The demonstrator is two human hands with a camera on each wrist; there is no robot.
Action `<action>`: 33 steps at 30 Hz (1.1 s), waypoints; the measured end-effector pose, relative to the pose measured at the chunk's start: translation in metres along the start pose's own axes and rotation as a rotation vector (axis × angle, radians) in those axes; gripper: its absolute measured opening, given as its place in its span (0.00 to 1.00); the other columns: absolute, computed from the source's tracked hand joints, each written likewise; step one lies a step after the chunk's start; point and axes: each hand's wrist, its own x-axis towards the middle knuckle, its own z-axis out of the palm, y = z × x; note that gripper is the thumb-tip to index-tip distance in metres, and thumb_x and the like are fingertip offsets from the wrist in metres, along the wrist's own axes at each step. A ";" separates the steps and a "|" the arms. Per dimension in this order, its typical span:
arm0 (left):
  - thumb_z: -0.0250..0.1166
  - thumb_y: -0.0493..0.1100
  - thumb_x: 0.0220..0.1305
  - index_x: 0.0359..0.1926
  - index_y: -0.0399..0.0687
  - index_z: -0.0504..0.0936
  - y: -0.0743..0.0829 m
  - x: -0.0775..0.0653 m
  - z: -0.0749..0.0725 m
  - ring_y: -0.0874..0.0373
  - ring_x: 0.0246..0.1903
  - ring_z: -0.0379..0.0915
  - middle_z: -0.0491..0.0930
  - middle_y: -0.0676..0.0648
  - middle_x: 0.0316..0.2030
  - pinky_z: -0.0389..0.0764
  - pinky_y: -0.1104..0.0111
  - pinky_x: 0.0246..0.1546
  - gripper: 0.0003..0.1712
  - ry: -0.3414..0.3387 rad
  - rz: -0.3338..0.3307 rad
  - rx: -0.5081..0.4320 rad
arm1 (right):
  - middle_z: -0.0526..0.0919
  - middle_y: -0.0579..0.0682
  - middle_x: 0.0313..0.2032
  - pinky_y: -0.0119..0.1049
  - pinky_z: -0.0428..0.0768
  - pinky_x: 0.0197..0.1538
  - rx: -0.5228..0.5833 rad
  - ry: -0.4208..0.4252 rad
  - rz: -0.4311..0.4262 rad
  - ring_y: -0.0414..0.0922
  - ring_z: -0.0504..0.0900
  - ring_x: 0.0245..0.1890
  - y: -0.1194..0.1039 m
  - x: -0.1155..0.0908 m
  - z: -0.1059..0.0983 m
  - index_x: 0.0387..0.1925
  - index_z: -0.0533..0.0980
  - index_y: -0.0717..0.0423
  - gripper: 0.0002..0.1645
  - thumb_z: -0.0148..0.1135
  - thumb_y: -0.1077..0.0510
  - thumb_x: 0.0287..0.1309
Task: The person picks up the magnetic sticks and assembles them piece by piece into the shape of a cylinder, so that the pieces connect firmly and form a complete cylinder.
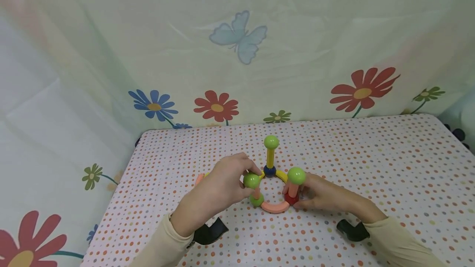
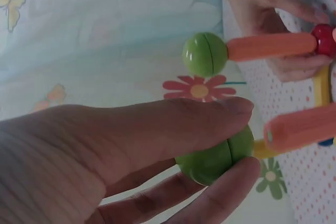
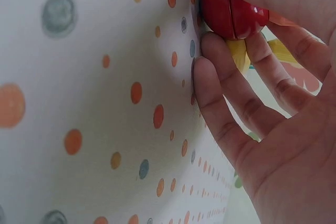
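My left hand (image 1: pixel 231 178) pinches a glossy green ball (image 2: pixel 212 163) between thumb and fingers. Just beside that ball, in the left wrist view, shows the bare end of an upright salmon rod (image 2: pixel 302 128). This rod stands on a lower green ball (image 1: pixel 256 200) in a ring of balls and curved rods lying on the table. At the ring's right side, my right hand (image 1: pixel 323 193) grips a red ball (image 3: pixel 231 11) by thumb and fingers. From the red ball rises another salmon rod (image 2: pixel 270 46), topped by a green ball (image 1: pixel 296 175).
At the ring's back, a dark blue ball (image 1: pixel 269 171) carries a yellow rod (image 1: pixel 270 158) with a green ball (image 1: pixel 271 141) on top. A curved salmon rod (image 1: pixel 275 207) forms the ring's front. Partly hidden behind my left hand lies another salmon piece (image 1: pixel 199 179). A printed curtain (image 1: pixel 297 52) hangs behind the dotted table (image 1: pixel 371 151).
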 end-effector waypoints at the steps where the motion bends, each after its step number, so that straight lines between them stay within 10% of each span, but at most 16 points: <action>1: 0.80 0.29 0.54 0.44 0.37 0.88 0.002 0.000 0.001 0.56 0.38 0.78 0.82 0.48 0.38 0.81 0.72 0.39 0.16 -0.010 -0.009 0.001 | 0.84 0.50 0.50 0.38 0.83 0.50 -0.006 0.002 -0.006 0.40 0.81 0.47 0.000 0.000 0.000 0.49 0.80 0.52 0.15 0.74 0.63 0.63; 9: 0.83 0.33 0.52 0.45 0.39 0.89 0.007 0.003 0.006 0.58 0.36 0.75 0.81 0.48 0.40 0.78 0.74 0.36 0.18 -0.037 -0.102 0.000 | 0.85 0.50 0.50 0.38 0.82 0.50 -0.029 0.006 -0.017 0.40 0.81 0.47 0.000 0.000 0.001 0.50 0.80 0.54 0.16 0.74 0.63 0.62; 33: 0.83 0.33 0.52 0.47 0.38 0.90 0.013 0.006 0.007 0.59 0.36 0.75 0.79 0.48 0.38 0.79 0.76 0.36 0.20 -0.051 -0.093 0.068 | 0.84 0.48 0.52 0.39 0.83 0.51 -0.056 0.009 0.004 0.40 0.81 0.49 -0.003 -0.003 -0.001 0.50 0.80 0.50 0.17 0.74 0.63 0.62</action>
